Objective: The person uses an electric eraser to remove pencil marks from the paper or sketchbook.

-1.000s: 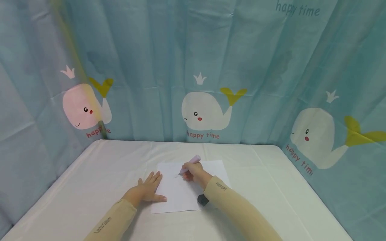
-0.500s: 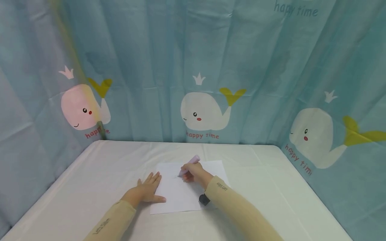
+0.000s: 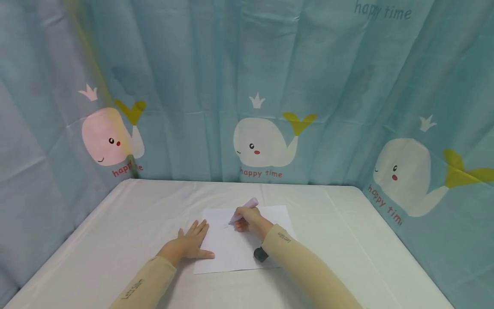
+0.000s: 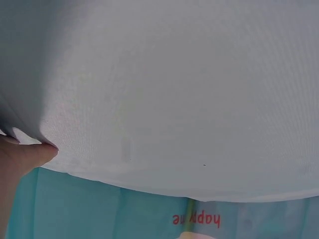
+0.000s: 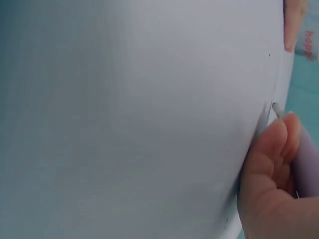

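In the head view my right hand [image 3: 248,219] grips a thick pale purple pen [image 3: 252,202], its thin tip pointing down and left at the white sheet of paper [image 3: 224,257]. Short faint marks [image 3: 226,226] show on the paper by the tip. My left hand [image 3: 187,246] rests with fingers spread over the sheet's left edge, thumb lying on the paper. The right wrist view shows curled fingers [image 5: 271,149] around the purple barrel, the tip close at the paper. The left wrist view catches only a thumb [image 4: 30,154] at its left edge.
A white cloth [image 3: 127,223] covers the table. A small black object [image 3: 260,255] shows beside the right cuff, over the paper's lower part. Blue curtains [image 3: 185,141] with printed whales stand behind the table and on both sides.
The pen tip shifts slightly down and back up over the paper, with small marks beside it. My left hand stays in place on the sheet. The head view sways a little.
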### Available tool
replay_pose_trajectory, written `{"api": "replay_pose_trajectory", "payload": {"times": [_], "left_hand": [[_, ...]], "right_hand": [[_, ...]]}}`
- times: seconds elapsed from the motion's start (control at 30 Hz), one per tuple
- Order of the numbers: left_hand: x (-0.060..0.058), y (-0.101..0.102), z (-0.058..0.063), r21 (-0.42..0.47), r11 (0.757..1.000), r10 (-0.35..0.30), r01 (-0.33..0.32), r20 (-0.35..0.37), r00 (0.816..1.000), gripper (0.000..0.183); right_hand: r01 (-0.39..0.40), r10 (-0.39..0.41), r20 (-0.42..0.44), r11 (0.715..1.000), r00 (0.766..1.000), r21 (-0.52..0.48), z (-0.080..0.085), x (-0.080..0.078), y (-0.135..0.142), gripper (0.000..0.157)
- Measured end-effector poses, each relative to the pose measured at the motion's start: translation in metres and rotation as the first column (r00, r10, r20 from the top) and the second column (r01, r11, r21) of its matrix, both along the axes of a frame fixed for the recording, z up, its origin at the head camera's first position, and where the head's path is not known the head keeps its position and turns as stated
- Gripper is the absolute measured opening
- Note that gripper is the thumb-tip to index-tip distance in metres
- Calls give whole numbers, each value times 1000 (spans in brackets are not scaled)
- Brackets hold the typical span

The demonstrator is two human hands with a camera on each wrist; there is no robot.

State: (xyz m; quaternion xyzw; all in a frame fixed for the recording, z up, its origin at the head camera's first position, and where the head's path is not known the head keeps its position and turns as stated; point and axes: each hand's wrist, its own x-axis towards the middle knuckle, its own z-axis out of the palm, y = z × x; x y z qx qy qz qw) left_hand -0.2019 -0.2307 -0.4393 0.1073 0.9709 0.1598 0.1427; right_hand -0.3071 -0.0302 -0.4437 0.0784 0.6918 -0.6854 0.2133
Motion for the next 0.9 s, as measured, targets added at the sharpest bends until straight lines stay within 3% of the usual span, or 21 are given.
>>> {"api": "replay_pose_trajectory", "payload": {"times": [0.1, 0.9], "left_hand": [[0, 1, 0, 4, 1000, 0, 0, 1, 1000, 107], [-2, 0, -3, -16, 1000, 13, -13, 6, 1000, 108]], "right_hand": [[35, -35, -15, 999, 999, 1, 1, 1, -2, 11], [-23, 23, -4, 1000, 1000, 0, 0, -1, 0, 14]]}}
